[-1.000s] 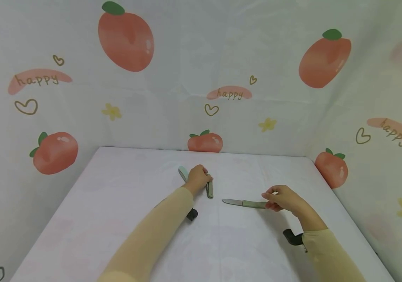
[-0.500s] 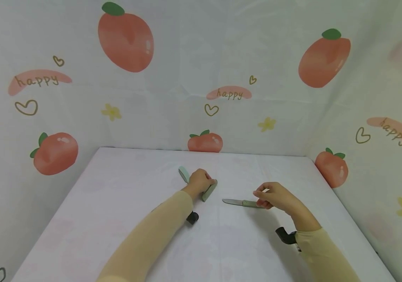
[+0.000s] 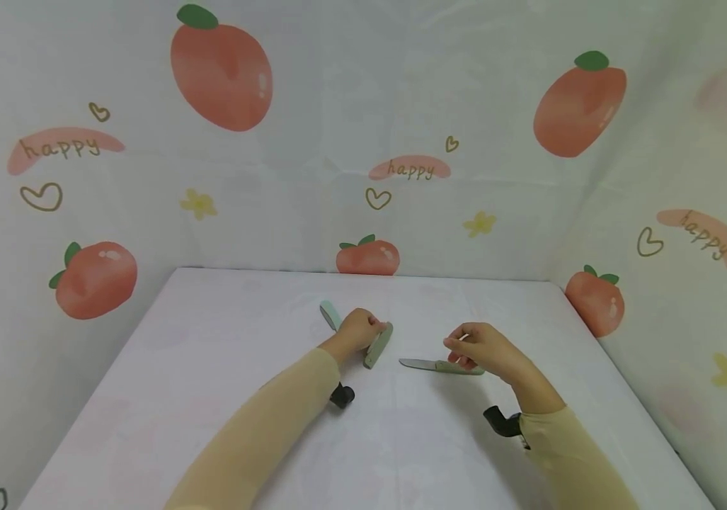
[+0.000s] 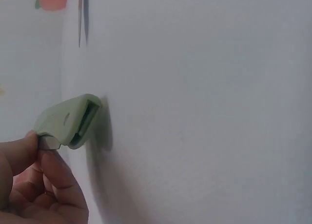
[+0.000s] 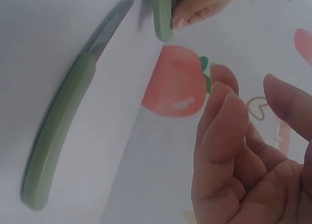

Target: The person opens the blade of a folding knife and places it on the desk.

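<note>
My left hand (image 3: 359, 330) pinches a green folding knife (image 3: 379, 346) between thumb and fingertips. In the left wrist view a bit of metal shows at the pinch, and the slot in the green handle (image 4: 66, 119) faces outward; how far its blade is out cannot be told. A second folding knife (image 3: 442, 366) lies on the table with its blade out, tip pointing left. My right hand (image 3: 484, 348) hovers over its green handle (image 5: 61, 131), thumb and fingers apart, holding nothing. Behind my left hand lies a pale mint-coloured item (image 3: 330, 314), partly hidden.
The white-covered table (image 3: 439, 453) meets a printed cloth backdrop (image 3: 312, 212) at the back and sides. Black wrist cameras (image 3: 502, 421) hang under both sleeves, low over the tabletop.
The knife at my left hand has turned from nearly straight to slanting, its far end leaning right. My right hand has shifted left over the opened knife, uncovering the handle's end.
</note>
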`<state>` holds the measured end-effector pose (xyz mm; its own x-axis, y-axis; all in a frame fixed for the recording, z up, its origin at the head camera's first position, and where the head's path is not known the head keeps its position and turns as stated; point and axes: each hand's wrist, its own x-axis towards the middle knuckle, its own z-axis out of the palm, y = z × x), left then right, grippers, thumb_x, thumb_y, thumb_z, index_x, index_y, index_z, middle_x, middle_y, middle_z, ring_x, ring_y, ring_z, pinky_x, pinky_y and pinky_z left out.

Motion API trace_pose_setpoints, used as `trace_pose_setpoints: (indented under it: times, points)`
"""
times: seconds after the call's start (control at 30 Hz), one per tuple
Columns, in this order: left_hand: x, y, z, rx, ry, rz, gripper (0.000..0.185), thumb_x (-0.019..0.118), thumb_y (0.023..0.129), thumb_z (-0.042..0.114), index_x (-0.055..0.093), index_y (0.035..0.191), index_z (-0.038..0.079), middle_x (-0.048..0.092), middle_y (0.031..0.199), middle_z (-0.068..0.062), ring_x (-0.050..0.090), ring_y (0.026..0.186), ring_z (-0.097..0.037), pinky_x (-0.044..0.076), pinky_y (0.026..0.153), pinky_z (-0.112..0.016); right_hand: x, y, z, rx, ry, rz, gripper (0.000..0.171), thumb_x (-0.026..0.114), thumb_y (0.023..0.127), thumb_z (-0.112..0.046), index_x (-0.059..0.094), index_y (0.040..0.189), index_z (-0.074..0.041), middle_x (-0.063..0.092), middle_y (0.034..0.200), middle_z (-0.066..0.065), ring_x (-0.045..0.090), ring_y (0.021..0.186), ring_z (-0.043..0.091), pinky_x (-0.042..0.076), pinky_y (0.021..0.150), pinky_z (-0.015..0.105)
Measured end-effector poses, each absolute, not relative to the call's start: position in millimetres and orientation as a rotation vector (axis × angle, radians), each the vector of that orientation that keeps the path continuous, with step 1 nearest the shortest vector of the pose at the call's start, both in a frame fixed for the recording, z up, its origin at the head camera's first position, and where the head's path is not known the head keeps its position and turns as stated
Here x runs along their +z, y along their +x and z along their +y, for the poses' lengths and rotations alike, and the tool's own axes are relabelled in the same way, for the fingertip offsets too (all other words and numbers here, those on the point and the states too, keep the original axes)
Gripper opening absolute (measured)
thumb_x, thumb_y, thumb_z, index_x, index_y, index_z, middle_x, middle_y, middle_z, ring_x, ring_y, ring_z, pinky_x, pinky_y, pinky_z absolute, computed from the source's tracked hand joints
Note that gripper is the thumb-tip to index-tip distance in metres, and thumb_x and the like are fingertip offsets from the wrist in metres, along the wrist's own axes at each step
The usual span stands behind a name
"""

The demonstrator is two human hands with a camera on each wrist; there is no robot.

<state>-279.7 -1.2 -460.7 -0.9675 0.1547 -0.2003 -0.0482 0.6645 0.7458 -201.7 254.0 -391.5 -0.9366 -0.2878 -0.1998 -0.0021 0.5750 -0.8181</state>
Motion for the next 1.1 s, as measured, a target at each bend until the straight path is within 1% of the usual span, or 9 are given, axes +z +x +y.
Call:
trace_pose_setpoints:
  times: [0.07, 0.13, 0.27, 0.5, 0.63, 0.73, 0.87, 0.97, 1.1]
  points:
    - [-459, -277, -2, 1.276, 0.092, 2.596, 0.025, 0.064, 0.100, 0.028, 0.065, 0.090, 0.005, 0.058, 0.081, -0.003, 0.052, 0.073, -0.015, 0.045, 0.062, -0.025, -392, -204, 248, -1.317, -0.254, 2.513, 0.028, 0.063, 0.100, -0.024, 0.063, 0.104, 0.004, 0.072, 0.090, 0.020, 0.065, 0.075, 0.032, 0.055, 0.070, 0.032]
    - [-457, -275, -2, 1.344, 0.118, 2.582, 0.025, 0.063, 0.101, 0.028, 0.064, 0.091, 0.005, 0.056, 0.078, -0.002, 0.051, 0.070, -0.014, 0.043, 0.060, -0.024, -393, -207, 241, -1.340, -0.256, 2.523, 0.027, 0.063, 0.100, -0.024, 0.064, 0.105, 0.003, 0.072, 0.091, 0.019, 0.065, 0.077, 0.032, 0.055, 0.071, 0.031]
    - [-455, -270, -2, 1.442, 0.161, 2.602, 0.025, 0.063, 0.100, 0.029, 0.065, 0.092, 0.006, 0.056, 0.077, 0.000, 0.050, 0.070, -0.012, 0.042, 0.061, -0.023, -398, -212, 226, -1.403, -0.267, 2.525, 0.027, 0.062, 0.101, -0.021, 0.063, 0.107, 0.005, 0.071, 0.095, 0.020, 0.065, 0.080, 0.033, 0.056, 0.073, 0.032]
    - [-449, -260, -2, 1.620, 0.174, 2.599, 0.024, 0.065, 0.100, 0.028, 0.066, 0.091, 0.005, 0.058, 0.076, 0.000, 0.051, 0.068, -0.012, 0.043, 0.061, -0.024, -409, -217, 201, -1.529, -0.291, 2.572, 0.026, 0.061, 0.101, -0.014, 0.063, 0.109, 0.010, 0.070, 0.098, 0.024, 0.067, 0.086, 0.039, 0.057, 0.072, 0.032]
    - [-448, -256, -1, 1.719, 0.175, 2.585, 0.022, 0.065, 0.100, 0.026, 0.065, 0.092, 0.005, 0.060, 0.078, -0.001, 0.054, 0.070, -0.011, 0.044, 0.061, -0.023, -416, -217, 189, -1.602, -0.277, 2.617, 0.023, 0.062, 0.100, -0.014, 0.064, 0.109, 0.007, 0.070, 0.101, 0.025, 0.067, 0.086, 0.031, 0.058, 0.073, 0.032]
    - [-448, -253, -1, 1.788, 0.198, 2.577, 0.022, 0.064, 0.100, 0.025, 0.065, 0.093, 0.004, 0.061, 0.079, -0.002, 0.056, 0.072, -0.012, 0.046, 0.064, -0.025, -421, -218, 182, -1.659, -0.242, 2.655, 0.020, 0.064, 0.100, -0.015, 0.066, 0.108, 0.003, 0.070, 0.098, 0.019, 0.067, 0.084, 0.023, 0.058, 0.073, 0.031]
    - [-446, -246, 1, 1.880, 0.233, 2.554, 0.021, 0.063, 0.101, 0.023, 0.063, 0.096, 0.003, 0.060, 0.081, -0.003, 0.056, 0.073, -0.012, 0.048, 0.067, -0.027, -428, -219, 173, -1.750, -0.202, 2.664, 0.020, 0.066, 0.099, -0.016, 0.066, 0.109, 0.001, 0.069, 0.099, 0.013, 0.068, 0.087, 0.026, 0.058, 0.074, 0.029]
    - [-445, -241, 3, 1.941, 0.243, 2.526, 0.020, 0.062, 0.101, 0.021, 0.063, 0.097, 0.002, 0.059, 0.082, -0.003, 0.056, 0.074, -0.013, 0.048, 0.069, -0.028, -430, -219, 167, -1.810, -0.196, 2.650, 0.022, 0.066, 0.098, -0.015, 0.065, 0.112, 0.003, 0.068, 0.099, 0.015, 0.068, 0.087, 0.029, 0.058, 0.074, 0.029]
    - [-444, -236, 3, 1.998, 0.282, 2.470, 0.019, 0.060, 0.102, 0.020, 0.062, 0.097, 0.002, 0.059, 0.081, -0.003, 0.055, 0.074, -0.012, 0.049, 0.069, -0.027, -433, -219, 161, -1.828, -0.210, 2.636, 0.025, 0.064, 0.099, -0.013, 0.062, 0.116, 0.005, 0.067, 0.098, 0.016, 0.067, 0.083, 0.024, 0.058, 0.073, 0.031]
